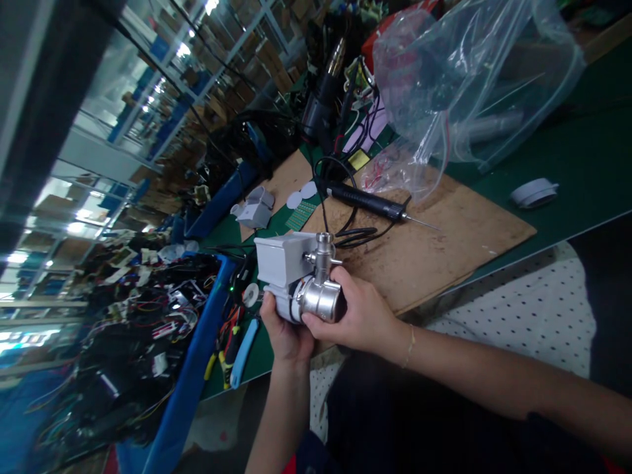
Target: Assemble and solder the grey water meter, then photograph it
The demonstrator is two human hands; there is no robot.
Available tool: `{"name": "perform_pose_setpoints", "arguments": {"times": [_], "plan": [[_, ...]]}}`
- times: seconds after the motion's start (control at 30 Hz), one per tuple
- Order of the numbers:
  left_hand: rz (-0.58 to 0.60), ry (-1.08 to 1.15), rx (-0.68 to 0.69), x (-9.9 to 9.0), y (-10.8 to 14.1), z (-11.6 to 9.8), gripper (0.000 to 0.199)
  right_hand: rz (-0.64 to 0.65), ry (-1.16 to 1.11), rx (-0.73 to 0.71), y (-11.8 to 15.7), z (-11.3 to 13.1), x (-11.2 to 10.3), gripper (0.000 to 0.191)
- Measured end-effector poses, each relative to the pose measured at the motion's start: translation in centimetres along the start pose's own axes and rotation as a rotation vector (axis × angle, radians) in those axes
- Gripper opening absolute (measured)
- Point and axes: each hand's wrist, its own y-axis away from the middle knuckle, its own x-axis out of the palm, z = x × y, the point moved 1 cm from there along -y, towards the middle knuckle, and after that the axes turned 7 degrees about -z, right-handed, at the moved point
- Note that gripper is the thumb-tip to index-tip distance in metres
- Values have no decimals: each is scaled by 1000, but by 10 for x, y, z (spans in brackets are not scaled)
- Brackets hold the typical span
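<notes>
At frame centre, we hold a grey housing [280, 260] against a silver cylinder [318, 299] | our left hand [288, 337] clamps the housing's rounded base [284, 305] | our right hand [363, 313], nearer the cylinder, wraps it from the right | shared long axis roughly left to right

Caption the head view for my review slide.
Left hand and right hand hold a grey-and-silver assembly at a cluttered green worktable.
</notes>
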Motion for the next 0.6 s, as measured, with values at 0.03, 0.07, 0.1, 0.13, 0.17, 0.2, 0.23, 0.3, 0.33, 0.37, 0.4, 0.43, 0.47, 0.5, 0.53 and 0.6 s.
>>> {"name": "perform_pose_setpoints", "arguments": {"times": [0.03, 0.07, 0.1, 0.13, 0.17, 0.2, 0.23, 0.3, 0.33, 0.37, 0.4, 0.43, 0.47, 0.5, 0.53, 0.6], "plan": [[9, -1, 0, 0, 1, 0, 53, 2, -3, -1, 0, 0, 0, 55], [19, -3, 0, 0, 1, 1, 53, 3, -6, -1, 0, 0, -1, 54], [28, -6, 0, 0, 2, 1, 53, 7, -8, -1, 0, 1, -1, 54], [35, -9, 1, -1, 2, 2, 53, 10, -9, -3, 1, 1, -1, 53], [39, -13, 3, -2, 3, 2, 53, 10, -9, -3, 1, 1, -1, 53], [40, -17, 5, -3, 3, 2, 53, 10, -8, -4, 1, 1, -1, 53], [41, -22, 8, -4, 3, 3, 53, 8, -7, -6, 1, 1, -1, 53], [45, -37, 11, -9, 2, 3, 54, 5, -4, -15, 2, 1, -1, 53], [49, -48, 11, -12, 2, 3, 54, 7, -2, -22, 2, 1, -1, 52], [56, -61, 12, -15, 1, 3, 54, 12, 3, -27, 2, 0, 0, 52], [63, -74, 16, -19, 0, 3, 55, 16, 8, -34, 2, 0, 0, 51], [72, -89, 20, -23, -1, 4, 55, 20, 15, -40, 3, 0, 1, 51], [82, -106, 25, -27, -2, 4, 56, 26, 23, -46, 3, 0, 1, 50], [93, -123, 27, -31, -4, 4, 58, 30, 30, -49, 3, 0, 1, 51], [107, -143, 27, -35, -6, 4, 59, 38, 37, -48, 4, 0, 2, 51], [138, -186, 23, -43, -11, 2, 61, 59, 44, -36, 4, 1, 2, 54]]}}
